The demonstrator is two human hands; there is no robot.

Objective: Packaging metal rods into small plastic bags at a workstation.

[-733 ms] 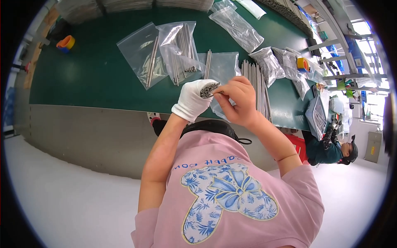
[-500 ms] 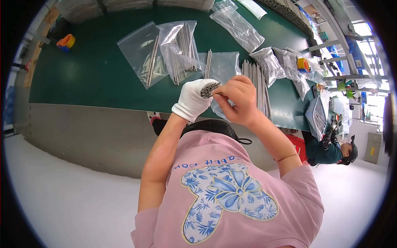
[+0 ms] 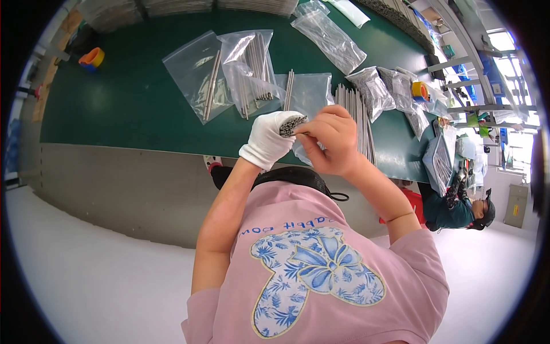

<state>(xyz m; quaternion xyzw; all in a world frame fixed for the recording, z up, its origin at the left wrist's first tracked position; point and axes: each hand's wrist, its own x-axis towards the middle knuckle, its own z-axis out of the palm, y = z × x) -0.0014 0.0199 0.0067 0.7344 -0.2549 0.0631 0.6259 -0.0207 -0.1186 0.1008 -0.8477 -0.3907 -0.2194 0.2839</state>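
Note:
My left hand [image 3: 267, 140], in a white glove, is wrapped round a bundle of thin metal tubes [image 3: 291, 125]. Their hollow ends face up toward me. My bare right hand [image 3: 329, 140] is closed in a pinch at the right side of these ends, its fingertips touching the bundle; what it pinches is too small to make out. Just beyond both hands lies a clear plastic bag [image 3: 312, 92] with a few metal rods [image 3: 289, 89] on its left edge. A row of long metal rods [image 3: 359, 117] lies on the green table, right of the bag.
Further left on the table [image 3: 132, 103] are two clear bags [image 3: 192, 63] [image 3: 229, 43] with rods. Filled bags [image 3: 371, 92], a tape roll [image 3: 420, 90] and a blue tray [image 3: 438, 163] are at right. Another tape roll [image 3: 91, 58] is far left. A person [image 3: 455, 209] works at right.
Both hands have barely shifted. My right fingertips have moved very slightly against the tube ends; the left hand keeps its hold on the bundle.

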